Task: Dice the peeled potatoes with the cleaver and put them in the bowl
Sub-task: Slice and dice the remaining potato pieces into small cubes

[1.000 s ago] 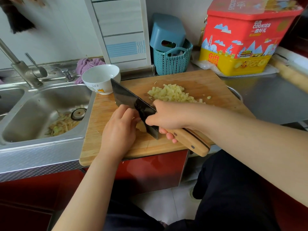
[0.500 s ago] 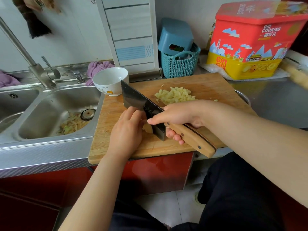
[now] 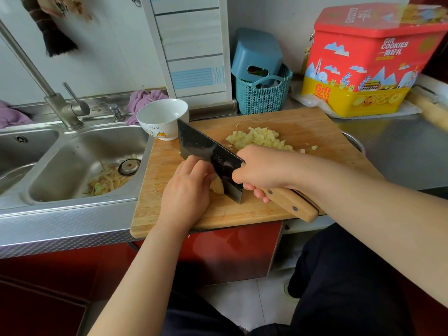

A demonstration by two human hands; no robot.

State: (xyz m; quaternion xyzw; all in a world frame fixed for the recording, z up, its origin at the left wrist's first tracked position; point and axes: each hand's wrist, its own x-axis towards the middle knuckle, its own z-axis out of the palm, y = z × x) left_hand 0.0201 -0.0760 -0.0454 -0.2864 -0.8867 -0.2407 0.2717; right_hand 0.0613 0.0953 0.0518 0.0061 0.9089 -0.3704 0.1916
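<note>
Head camera view: on a wooden cutting board, the right hand grips the wooden handle of a dark cleaver, blade edge down against a potato piece. The left hand, fingers curled, presses on that piece. Diced potato lies piled behind the blade. A white bowl sits at the board's far left corner, beside the sink.

Home kitchen: steel double sink with tap, wooden cutting board on the tabletop, cookie tin, red cabinets below.
</note>
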